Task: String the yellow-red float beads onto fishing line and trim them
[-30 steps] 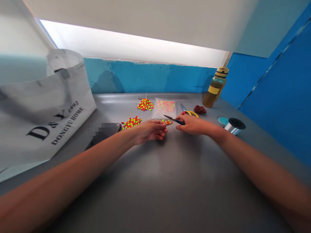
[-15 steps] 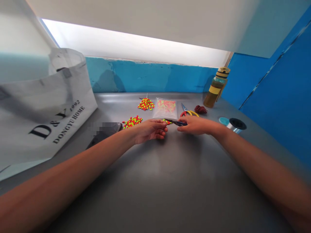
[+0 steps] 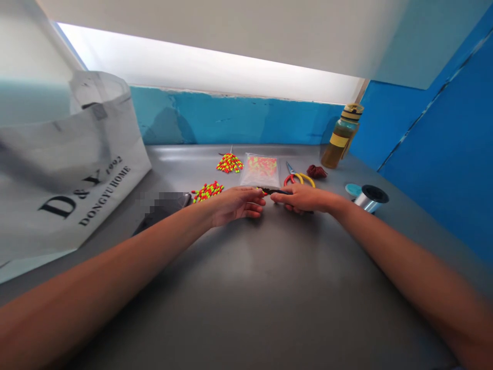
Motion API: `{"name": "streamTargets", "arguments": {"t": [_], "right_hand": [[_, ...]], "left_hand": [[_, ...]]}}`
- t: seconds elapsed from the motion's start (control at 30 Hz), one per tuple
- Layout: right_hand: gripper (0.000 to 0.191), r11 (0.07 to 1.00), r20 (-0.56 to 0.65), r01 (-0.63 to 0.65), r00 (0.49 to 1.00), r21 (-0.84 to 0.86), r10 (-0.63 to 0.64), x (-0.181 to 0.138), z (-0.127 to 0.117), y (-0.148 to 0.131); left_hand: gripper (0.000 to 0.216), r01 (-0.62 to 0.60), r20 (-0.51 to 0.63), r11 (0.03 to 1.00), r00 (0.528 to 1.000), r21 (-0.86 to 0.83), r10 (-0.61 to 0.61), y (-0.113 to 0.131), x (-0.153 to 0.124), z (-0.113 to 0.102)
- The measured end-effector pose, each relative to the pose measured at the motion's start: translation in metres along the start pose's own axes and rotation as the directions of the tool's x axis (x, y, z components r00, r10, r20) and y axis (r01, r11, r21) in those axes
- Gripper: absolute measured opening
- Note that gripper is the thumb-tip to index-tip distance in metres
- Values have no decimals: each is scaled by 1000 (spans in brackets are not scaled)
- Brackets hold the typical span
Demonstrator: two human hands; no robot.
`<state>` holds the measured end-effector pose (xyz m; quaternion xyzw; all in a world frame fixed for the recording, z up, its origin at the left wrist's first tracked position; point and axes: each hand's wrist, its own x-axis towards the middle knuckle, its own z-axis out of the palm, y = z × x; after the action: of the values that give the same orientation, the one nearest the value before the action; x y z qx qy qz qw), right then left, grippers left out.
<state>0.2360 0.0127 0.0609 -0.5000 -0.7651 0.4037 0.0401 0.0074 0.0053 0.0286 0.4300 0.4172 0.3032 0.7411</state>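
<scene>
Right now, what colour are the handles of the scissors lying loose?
The scissors have red and yellow handles; head view.

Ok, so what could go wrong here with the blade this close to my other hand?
1. The dark snips in your right hand point straight at the fingertips of your left hand, almost touching them; a slip could nick a finger.
2. The loose red-and-yellow beads lie in an open pile on the smooth table just beyond your left wrist; a nudge could probably scatter them.
</scene>
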Motion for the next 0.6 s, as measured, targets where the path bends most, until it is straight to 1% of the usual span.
{"name": "streamTargets", "arguments": {"t": [0.17, 0.33, 0.6], "right_hand": [[58, 999, 15, 17, 1000, 43, -17, -2, 0, -4], [52, 997, 2, -5, 1000, 82, 5, -4, 0, -5], [49, 990, -1, -16, 1000, 143, 16, 0, 1, 0]], "left_hand": [[15, -6, -4, 1000, 1000, 10, 6, 0, 0, 0], [11, 4, -28, 1000, 1000, 4, -4, 2, -1, 1], [12, 33, 8, 999, 999, 27, -34, 4, -2, 3]]}}
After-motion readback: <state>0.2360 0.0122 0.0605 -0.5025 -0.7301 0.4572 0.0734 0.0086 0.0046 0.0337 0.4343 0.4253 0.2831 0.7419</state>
